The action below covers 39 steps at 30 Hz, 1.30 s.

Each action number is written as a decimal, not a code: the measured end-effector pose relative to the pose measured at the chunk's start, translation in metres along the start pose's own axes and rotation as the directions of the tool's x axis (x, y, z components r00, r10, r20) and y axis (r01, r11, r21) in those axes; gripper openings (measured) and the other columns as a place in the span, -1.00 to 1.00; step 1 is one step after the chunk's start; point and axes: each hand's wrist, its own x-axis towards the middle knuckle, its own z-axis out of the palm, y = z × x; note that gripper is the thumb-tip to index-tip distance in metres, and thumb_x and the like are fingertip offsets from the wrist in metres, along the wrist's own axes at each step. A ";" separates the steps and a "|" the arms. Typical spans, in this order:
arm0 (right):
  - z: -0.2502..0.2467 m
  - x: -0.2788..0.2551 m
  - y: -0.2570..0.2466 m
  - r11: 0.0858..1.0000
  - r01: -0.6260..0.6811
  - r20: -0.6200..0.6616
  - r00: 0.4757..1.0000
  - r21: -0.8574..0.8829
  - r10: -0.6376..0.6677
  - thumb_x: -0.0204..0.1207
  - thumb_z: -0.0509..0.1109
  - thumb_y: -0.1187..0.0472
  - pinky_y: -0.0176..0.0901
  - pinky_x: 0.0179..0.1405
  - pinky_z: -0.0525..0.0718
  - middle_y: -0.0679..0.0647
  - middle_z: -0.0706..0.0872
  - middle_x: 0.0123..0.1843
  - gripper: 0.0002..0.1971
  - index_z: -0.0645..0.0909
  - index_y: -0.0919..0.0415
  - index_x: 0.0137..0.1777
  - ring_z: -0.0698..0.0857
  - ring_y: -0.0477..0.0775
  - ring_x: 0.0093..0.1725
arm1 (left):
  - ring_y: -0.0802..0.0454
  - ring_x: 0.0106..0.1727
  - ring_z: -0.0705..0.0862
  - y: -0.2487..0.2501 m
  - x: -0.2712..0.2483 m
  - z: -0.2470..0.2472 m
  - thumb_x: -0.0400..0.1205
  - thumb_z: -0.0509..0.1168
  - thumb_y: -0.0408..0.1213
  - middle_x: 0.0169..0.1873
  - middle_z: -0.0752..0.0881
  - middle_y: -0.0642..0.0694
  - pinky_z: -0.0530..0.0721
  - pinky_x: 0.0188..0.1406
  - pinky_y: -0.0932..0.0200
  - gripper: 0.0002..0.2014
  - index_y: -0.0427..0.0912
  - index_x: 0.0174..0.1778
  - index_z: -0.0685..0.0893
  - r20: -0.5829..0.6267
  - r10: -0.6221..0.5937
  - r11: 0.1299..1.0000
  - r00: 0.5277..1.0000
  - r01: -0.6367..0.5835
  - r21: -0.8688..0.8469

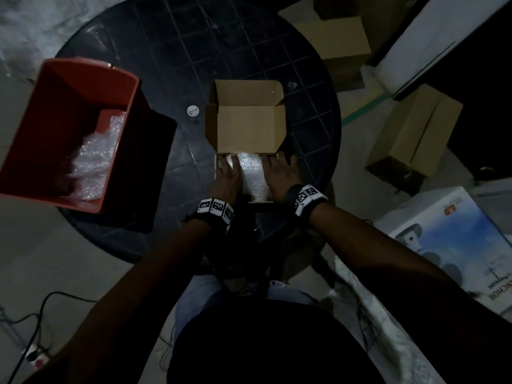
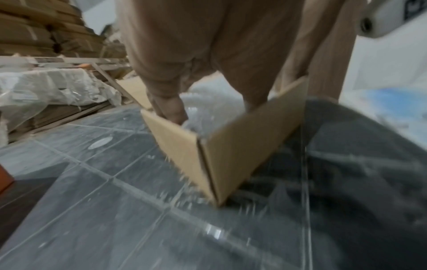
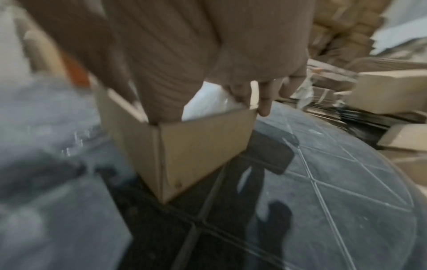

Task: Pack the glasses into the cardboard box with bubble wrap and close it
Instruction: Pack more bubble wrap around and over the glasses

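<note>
An open cardboard box (image 1: 246, 126) stands mid-table on the black round table (image 1: 171, 65), its lid flap tilted back. Clear bubble wrap (image 1: 253, 173) fills the near part of the box. My left hand (image 1: 227, 176) lies on the wrap's left side and my right hand (image 1: 279, 173) on its right side, fingers stretched forward and pressing down. The left wrist view shows my left hand (image 2: 171, 113) reaching down inside the box (image 2: 242, 142) onto the wrap (image 2: 208, 104). In the right wrist view my right hand (image 3: 242, 95) sits against the wrap (image 3: 208, 102) at the box (image 3: 203, 146) rim, one finger outside the wall. No glasses show.
A red bin (image 1: 55, 120) with more bubble wrap (image 1: 94, 162) overhangs the table's left edge. A small white disc (image 1: 193, 110) lies left of the box. Cardboard boxes (image 1: 415, 134) and a white printed carton (image 1: 457, 239) stand on the floor at right. Cables (image 1: 41, 314) run lower left.
</note>
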 end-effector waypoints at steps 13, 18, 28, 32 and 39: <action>0.006 -0.012 -0.001 0.930 0.230 -0.055 0.973 0.287 -0.223 0.43 0.56 0.10 0.19 0.63 0.22 0.38 0.04 0.71 0.03 -0.07 0.23 0.73 0.07 0.39 0.68 | -0.38 0.64 0.05 -0.018 0.005 -0.017 0.62 0.31 -0.22 0.62 0.03 -0.46 0.02 0.62 -0.10 -0.18 -0.52 0.61 -0.03 0.042 0.332 0.932 0.942 -0.335 0.137; -0.007 -0.004 -0.012 0.946 0.179 -0.024 0.983 0.270 -0.180 0.34 0.62 0.10 0.23 0.53 0.35 0.38 0.20 0.63 0.11 -0.05 0.33 0.71 0.28 0.43 0.54 | -0.54 0.22 0.57 -0.012 0.005 -0.022 0.19 0.64 -0.20 0.25 0.54 -0.61 0.56 0.25 -0.27 -0.07 -0.67 0.35 0.43 0.069 0.388 0.909 0.919 -0.394 0.139; 0.004 0.005 -0.011 0.943 0.171 -0.091 0.984 0.286 -0.151 0.40 0.55 0.00 0.16 0.48 0.41 0.30 0.30 0.59 -0.03 0.10 0.31 0.67 0.36 0.35 0.51 | -0.61 0.34 0.42 -0.018 0.011 -0.008 0.51 0.30 -0.19 0.31 0.48 -0.55 0.41 0.36 -0.43 -0.36 -0.50 0.45 0.42 -0.010 0.364 0.931 0.931 -0.364 0.017; 0.010 0.008 0.011 0.825 0.216 -0.089 0.976 0.522 -0.199 0.39 0.56 -0.09 0.11 0.55 0.34 0.31 0.33 0.62 -0.03 0.17 0.29 0.68 0.34 0.32 0.58 | -0.42 0.54 0.23 -0.017 0.011 -0.017 0.37 0.39 0.28 0.50 0.33 -0.43 0.17 0.58 -0.25 0.03 -0.39 0.57 0.28 -0.010 0.321 0.939 0.947 -0.319 -0.127; -0.014 -0.010 0.045 0.643 0.219 -0.193 0.975 0.734 -0.112 0.51 0.47 -0.16 -0.20 0.22 0.58 0.12 0.65 0.43 -0.35 0.49 0.12 0.53 0.65 0.11 0.34 | -0.13 0.63 0.14 -0.015 0.000 -0.027 0.61 -0.04 0.37 0.58 0.25 -0.28 0.06 0.59 0.08 -0.15 -0.30 0.60 0.28 -0.046 0.261 0.900 0.964 -0.260 -0.350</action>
